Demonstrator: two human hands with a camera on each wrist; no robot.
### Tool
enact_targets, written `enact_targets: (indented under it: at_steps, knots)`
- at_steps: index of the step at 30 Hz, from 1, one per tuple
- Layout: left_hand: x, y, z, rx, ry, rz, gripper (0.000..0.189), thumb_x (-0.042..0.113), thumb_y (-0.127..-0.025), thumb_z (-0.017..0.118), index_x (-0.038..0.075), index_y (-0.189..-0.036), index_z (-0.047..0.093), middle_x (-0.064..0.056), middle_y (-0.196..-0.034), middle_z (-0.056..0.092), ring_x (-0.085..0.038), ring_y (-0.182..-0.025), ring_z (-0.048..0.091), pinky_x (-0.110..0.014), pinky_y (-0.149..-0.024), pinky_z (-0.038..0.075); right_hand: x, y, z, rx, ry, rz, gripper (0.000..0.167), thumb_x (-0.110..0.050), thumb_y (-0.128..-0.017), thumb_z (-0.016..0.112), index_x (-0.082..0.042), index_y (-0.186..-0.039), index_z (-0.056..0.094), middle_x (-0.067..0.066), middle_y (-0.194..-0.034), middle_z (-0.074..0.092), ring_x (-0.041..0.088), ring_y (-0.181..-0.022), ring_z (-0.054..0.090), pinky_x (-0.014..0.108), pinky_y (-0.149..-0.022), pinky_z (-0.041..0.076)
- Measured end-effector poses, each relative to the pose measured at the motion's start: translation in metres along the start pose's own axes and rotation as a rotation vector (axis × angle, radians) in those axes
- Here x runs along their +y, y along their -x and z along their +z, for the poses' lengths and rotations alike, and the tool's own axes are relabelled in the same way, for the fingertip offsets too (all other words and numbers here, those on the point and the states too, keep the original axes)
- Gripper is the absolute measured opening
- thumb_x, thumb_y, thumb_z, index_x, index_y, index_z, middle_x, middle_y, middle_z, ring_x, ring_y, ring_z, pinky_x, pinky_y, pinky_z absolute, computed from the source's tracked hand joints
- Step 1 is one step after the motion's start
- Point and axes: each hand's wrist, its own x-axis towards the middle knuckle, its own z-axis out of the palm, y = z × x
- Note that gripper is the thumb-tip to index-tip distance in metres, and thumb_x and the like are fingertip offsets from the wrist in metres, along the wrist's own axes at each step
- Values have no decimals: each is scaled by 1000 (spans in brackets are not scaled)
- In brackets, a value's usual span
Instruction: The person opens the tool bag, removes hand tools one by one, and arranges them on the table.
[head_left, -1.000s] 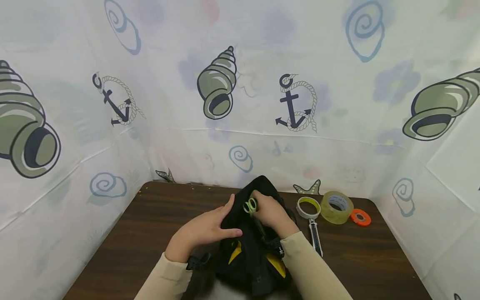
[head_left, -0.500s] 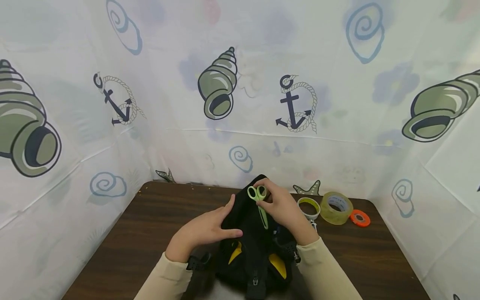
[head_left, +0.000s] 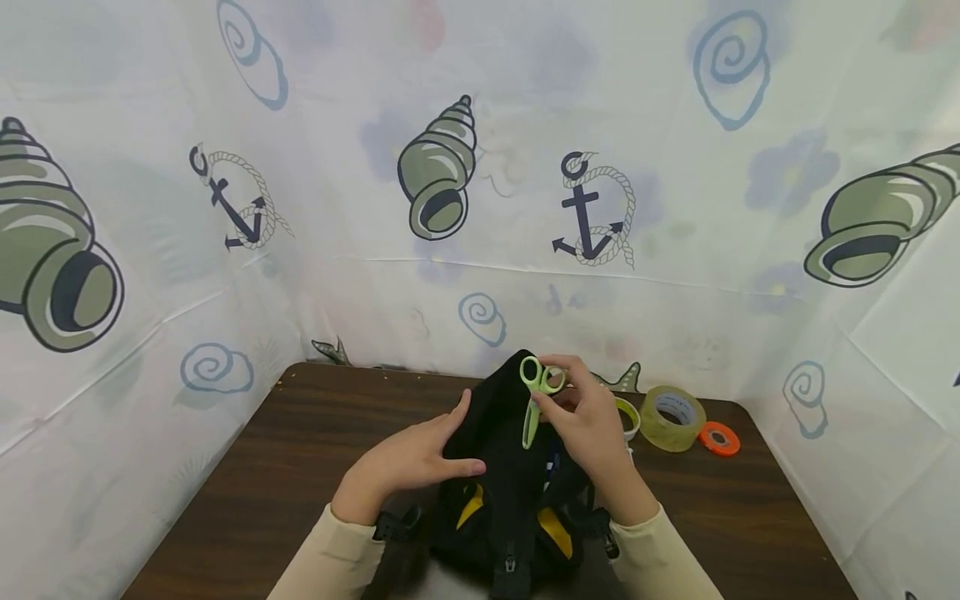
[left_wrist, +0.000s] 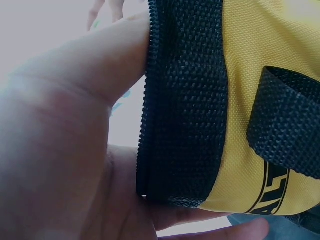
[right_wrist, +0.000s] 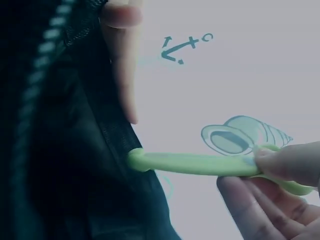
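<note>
A black and yellow zippered bag [head_left: 513,492] stands in the middle of the table with its top open. My left hand [head_left: 408,458] grips the bag's left edge, thumb on one side and fingers on the other; the left wrist view shows the zipper tape [left_wrist: 187,100] between them. My right hand [head_left: 596,429] pinches light green scissors [head_left: 531,425] by the handle loops, over the bag's opening. Their blades point downward in the head view. In the right wrist view, the rounded blade end [right_wrist: 140,160] overlaps the bag's dark edge.
Right of the bag, at the back of the brown table [head_left: 300,442], sit a wide roll of clear tape [head_left: 662,437], an orange ring-shaped roll [head_left: 707,439] and a white-and-yellow ring [head_left: 634,417], partly hidden by my right hand. A patterned curtain [head_left: 337,192] surrounds the table.
My right hand has lifted the scissors out of the bag's opening and moved right with them. The blades now show. My left hand keeps its grip on the bag.
</note>
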Motion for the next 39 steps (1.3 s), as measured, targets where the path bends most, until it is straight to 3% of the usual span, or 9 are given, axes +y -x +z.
enact_targets:
  at_steps: [6, 10, 22, 27, 35, 39]
  knots:
    - [0, 2, -1, 6, -12, -16, 115, 77, -95, 67, 30, -177, 3, -3, -181, 28, -31, -163, 40, -60, -129, 38, 13, 9, -6, 15, -192, -14, 52, -8, -100, 80, -22, -147, 63, 12, -109, 62, 21, -80, 77, 33, -74, 68]
    - [0, 2, -1, 6, -13, -27, 114, 78, -95, 67, 33, -177, 3, -3, -181, 27, -32, -163, 40, -61, -129, 38, 17, 15, -10, 17, -254, -28, 56, -3, -98, 80, -19, -149, 62, 14, -109, 68, 21, -81, 77, 35, -73, 68]
    - [-2, -1, 1, -11, 2, 0, 112, 77, -96, 66, 36, -176, -1, -1, -182, 24, -31, -165, 37, -61, -130, 36, 21, 45, -32, 102, -231, 14, 56, 1, -95, 82, -15, -146, 64, 13, -105, 65, 21, -83, 76, 31, -73, 67]
    - [-1, -1, 1, -5, 4, 0, 112, 76, -96, 66, 37, -176, -1, -2, -182, 24, -32, -165, 37, -62, -130, 36, 25, 57, -51, 83, -217, 61, 56, 0, -96, 82, -14, -147, 63, 9, -107, 62, 17, -84, 73, 29, -72, 66]
    - [0, -2, 2, -14, 24, 22, 113, 75, -97, 67, 32, -177, 0, -2, -181, 24, -31, -165, 36, -61, -130, 36, 58, 73, -78, 101, -183, 94, 56, 3, -98, 79, -4, -149, 58, 7, -106, 57, 13, -76, 67, 26, -67, 62]
    - [0, -1, 1, -17, 23, 13, 114, 76, -96, 67, 33, -177, -1, -2, -182, 23, -31, -165, 36, -61, -130, 36, 81, 80, -90, 146, -130, 155, 58, 1, -98, 79, -7, -152, 59, 1, -107, 61, 8, -78, 67, 23, -66, 59]
